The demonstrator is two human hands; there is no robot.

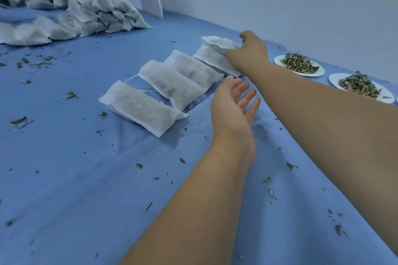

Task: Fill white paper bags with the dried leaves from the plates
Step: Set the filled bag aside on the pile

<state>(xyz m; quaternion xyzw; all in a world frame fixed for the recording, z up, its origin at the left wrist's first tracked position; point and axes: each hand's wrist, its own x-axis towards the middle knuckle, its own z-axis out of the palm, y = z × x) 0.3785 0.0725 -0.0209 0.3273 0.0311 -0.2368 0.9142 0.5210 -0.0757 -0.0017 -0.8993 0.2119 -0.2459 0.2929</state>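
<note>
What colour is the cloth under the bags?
A plain blue fabric cloth, clearest in the head view.

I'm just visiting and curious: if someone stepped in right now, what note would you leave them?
Left grip: open, palm up, holds nothing, beside the row.
Right grip: holds the top bag at the row's far end.
Done: row of filled bags on the cloth; pile at back left.
Left: two plates on the right hold leaves to bag.

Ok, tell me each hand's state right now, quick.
The left hand is open, palm up, holding nothing.
The right hand grips the end of the farthest white paper bag in the row.
</note>
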